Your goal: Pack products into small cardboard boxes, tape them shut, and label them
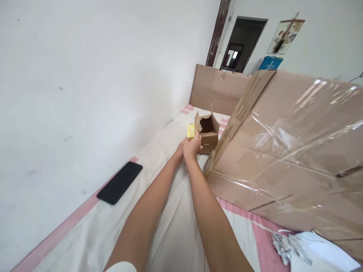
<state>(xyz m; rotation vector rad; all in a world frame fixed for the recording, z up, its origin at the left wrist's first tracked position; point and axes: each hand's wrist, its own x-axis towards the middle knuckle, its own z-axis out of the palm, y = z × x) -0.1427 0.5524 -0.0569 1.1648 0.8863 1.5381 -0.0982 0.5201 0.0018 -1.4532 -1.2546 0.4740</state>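
Close together in the middle of the head view are my left hand (pixel 180 149) and my right hand (pixel 192 146). A small yellow box (pixel 191 130) with pale print stands up out of their grip. The right hand is closed at its lower end, with the fingers near a raised flap of an open cardboard box (pixel 208 146). Most of the left hand's fingers are hidden behind the right, but it appears closed at the yellow box's base. The cardboard box stands just right of my hands, its flaps up and its inside dark.
Large taped cartons (pixel 283 143) rise along the right side, and another carton (pixel 218 88) stands at the far end. A black phone (pixel 120 183) lies on the pale cloth (pixel 176 211) beside the white wall (pixel 85 75). Crumpled paper (pixel 292 247) lies at the lower right.
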